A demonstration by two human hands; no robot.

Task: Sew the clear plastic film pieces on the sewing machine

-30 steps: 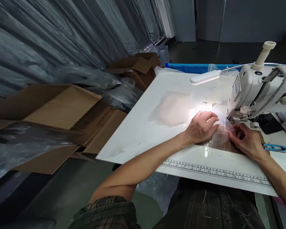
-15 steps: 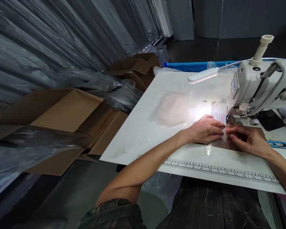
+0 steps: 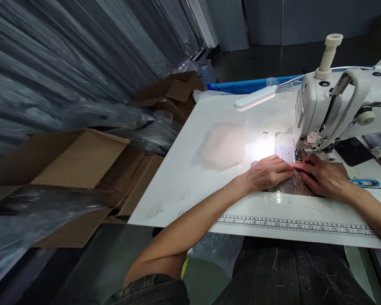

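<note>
Your white table [image 3: 209, 195] bears the sewing machine [image 3: 311, 97]; the thin, see-through piece [image 3: 283, 151] lies by the machine's foot, partly under your hands; to do this well, you should hold it flat, guide it softly with both hands and let no finger slip beneath that foot; your left hand [image 3: 269, 173] rests on it, fingers bent, though I can't tell if that grip is closed; your right hand [image 3: 324, 176] seems to pinch its near edge, grip closed; tiny red spots [image 3: 288, 153] show just past your fingertips.
</note>
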